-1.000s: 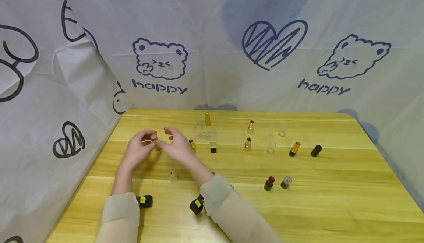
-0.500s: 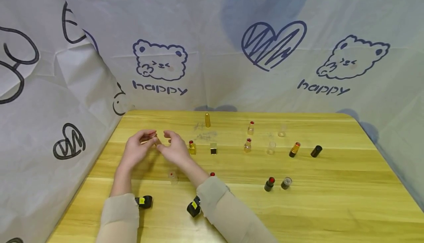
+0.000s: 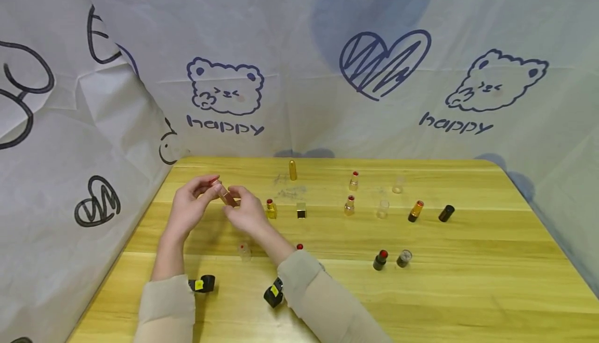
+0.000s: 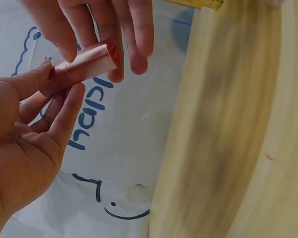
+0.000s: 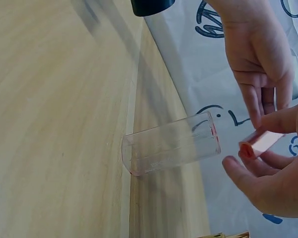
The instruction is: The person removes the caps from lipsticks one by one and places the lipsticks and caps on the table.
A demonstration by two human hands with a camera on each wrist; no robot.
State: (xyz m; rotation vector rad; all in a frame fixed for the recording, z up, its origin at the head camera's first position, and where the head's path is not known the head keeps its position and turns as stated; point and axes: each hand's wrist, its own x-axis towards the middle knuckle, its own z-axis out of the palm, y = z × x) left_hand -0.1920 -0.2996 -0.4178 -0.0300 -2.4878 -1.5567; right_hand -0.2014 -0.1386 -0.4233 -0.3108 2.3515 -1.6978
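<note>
Both hands meet above the left part of the wooden table point(image 3: 468, 291). Between them is a small rose-gold lipstick tube point(image 3: 226, 195) with a red end, held slanted. My left hand point(image 3: 206, 189) pinches it between thumb and fingers point(image 4: 72, 101), as the left wrist view shows. My right hand point(image 3: 238, 201) grips its other end with thumb and fingertips point(image 5: 238, 171). The tube point(image 5: 260, 143) is off the table. A clear cap point(image 5: 171, 144) stands on the wood just below the hands, also visible in the head view point(image 3: 243, 250).
Several small lipsticks and caps are scattered across the table: a gold bullet tube point(image 3: 293, 169), a gold square cap point(image 3: 301, 209), a red-tipped gold lipstick point(image 3: 271, 208), clear caps point(image 3: 382, 208), an amber tube point(image 3: 415, 211), a black cap point(image 3: 446, 213). A printed cloth backdrop point(image 3: 299, 73) rises behind and to the left.
The hands have risen a little and drawn together. The tube now shows slanted between them, its red end up by the left fingers.
</note>
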